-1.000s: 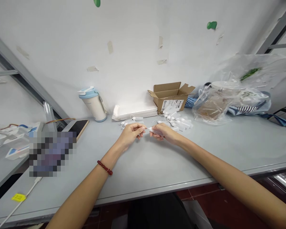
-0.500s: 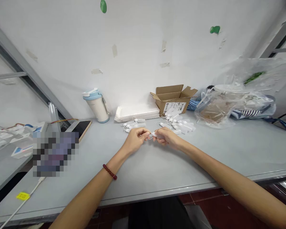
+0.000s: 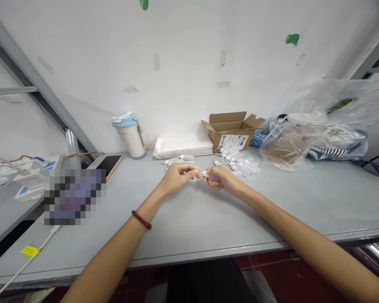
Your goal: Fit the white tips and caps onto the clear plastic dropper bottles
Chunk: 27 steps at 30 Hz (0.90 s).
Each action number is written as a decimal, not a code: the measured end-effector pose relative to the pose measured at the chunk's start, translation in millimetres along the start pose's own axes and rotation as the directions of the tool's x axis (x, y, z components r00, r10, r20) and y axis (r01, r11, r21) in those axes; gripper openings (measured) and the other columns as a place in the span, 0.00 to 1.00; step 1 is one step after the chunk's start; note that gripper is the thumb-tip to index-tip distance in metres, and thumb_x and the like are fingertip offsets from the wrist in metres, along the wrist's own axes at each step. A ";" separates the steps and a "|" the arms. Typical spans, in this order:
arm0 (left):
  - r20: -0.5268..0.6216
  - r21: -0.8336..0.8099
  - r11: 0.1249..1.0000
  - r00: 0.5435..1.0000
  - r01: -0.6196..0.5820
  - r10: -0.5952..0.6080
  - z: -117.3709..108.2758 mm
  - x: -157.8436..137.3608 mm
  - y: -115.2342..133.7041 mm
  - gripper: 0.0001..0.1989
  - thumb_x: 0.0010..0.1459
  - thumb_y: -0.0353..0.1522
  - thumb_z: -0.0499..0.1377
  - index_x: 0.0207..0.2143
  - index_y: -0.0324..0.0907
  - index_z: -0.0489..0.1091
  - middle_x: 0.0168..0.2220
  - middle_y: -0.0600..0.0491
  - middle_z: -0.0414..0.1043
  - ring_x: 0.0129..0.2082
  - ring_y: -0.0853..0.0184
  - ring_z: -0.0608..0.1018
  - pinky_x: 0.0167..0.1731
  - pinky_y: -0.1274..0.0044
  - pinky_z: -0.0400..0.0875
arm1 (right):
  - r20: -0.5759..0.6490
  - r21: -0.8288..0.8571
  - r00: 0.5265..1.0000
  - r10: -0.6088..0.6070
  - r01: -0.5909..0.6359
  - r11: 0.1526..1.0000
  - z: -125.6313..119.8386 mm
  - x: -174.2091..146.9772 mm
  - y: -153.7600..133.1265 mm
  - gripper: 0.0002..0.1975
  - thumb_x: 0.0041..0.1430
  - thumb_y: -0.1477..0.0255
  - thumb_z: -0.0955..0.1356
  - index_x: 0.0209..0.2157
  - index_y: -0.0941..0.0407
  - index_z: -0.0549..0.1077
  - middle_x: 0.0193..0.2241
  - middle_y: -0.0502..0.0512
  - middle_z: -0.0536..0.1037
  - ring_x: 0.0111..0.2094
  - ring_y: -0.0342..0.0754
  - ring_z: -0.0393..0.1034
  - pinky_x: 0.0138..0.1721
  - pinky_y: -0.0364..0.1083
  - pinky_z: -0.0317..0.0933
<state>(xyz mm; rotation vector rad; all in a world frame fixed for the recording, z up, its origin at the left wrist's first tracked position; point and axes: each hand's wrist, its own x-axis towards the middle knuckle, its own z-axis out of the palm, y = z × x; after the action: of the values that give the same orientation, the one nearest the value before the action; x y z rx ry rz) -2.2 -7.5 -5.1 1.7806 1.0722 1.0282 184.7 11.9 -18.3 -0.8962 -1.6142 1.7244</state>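
Observation:
My right hand [image 3: 220, 178] is closed around a small white translucent plastic piece [image 3: 204, 174] with a narrow tip pointing left. At that tip, my left hand [image 3: 180, 176] is pinched, with thumb and forefinger together; a thin cord seems to run there, though it is too fine to see clearly. Behind my right hand lies a heap of similar white pieces with thin loops [image 3: 240, 162]. A smaller group of such pieces [image 3: 185, 158] lies behind my left hand.
An open cardboard box [image 3: 229, 130] and a stack of white flat packets [image 3: 183, 147] stand against the wall. A lidded tumbler [image 3: 131, 136] is left of them. Bagged items [image 3: 290, 143] sit at right. At left are a phone [image 3: 112, 165], a blurred-out patch and a cable [image 3: 25, 265].
The thin cord that showed curving below the fingertips is no longer visible there. My left fingers have shifted slightly at the tip, and the whole view has moved a little.

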 end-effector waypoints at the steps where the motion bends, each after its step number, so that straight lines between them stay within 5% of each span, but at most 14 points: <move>1: -0.018 -0.021 1.000 1.000 0.007 -0.007 -2.8 0.7 0.0 0.10 0.53 0.35 0.57 0.30 0.38 0.75 0.29 0.50 0.76 0.29 0.69 0.72 0.28 0.78 0.65 | 0.000 -0.004 1.000 -0.012 0.012 1.000 0.4 0.0 -0.6 0.13 0.52 0.67 0.60 0.21 0.60 0.67 0.13 0.42 0.49 0.16 0.36 0.39 0.18 0.40 0.35; 20: -0.066 0.074 0.997 0.998 0.016 -0.011 7.8 2.6 -9.6 0.10 0.52 0.36 0.57 0.24 0.39 0.71 0.25 0.52 0.73 0.27 0.69 0.72 0.29 0.78 0.65 | -0.060 -0.223 0.996 -0.070 0.055 0.973 4.7 6.2 7.0 0.14 0.53 0.64 0.59 0.21 0.58 0.66 0.13 0.43 0.53 0.16 0.38 0.46 0.20 0.41 0.41; 23: -0.188 0.111 0.993 0.982 0.035 -0.013 -4.2 8.2 -17.4 0.10 0.50 0.37 0.58 0.23 0.40 0.72 0.25 0.53 0.74 0.28 0.67 0.72 0.30 0.77 0.65 | -0.084 -0.515 0.977 -0.196 0.126 0.848 -1.9 7.4 1.8 0.16 0.57 0.63 0.59 0.22 0.58 0.65 0.16 0.46 0.60 0.19 0.40 0.53 0.24 0.42 0.47; 27: -0.441 0.111 0.990 0.897 0.092 -0.034 -18.2 13.4 -31.5 0.10 0.48 0.38 0.58 0.24 0.39 0.73 0.25 0.52 0.74 0.29 0.66 0.73 0.31 0.76 0.65 | -0.139 -0.844 0.928 -0.346 0.072 0.531 -16.4 4.9 -5.5 0.15 0.61 0.64 0.58 0.29 0.58 0.70 0.23 0.52 0.71 0.24 0.43 0.62 0.28 0.42 0.51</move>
<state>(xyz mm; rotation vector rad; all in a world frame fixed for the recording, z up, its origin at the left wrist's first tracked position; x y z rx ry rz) -23.1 18.9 -24.2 1.6368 1.4913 1.3881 195.0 25.9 -13.7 -1.2258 -2.2275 0.5108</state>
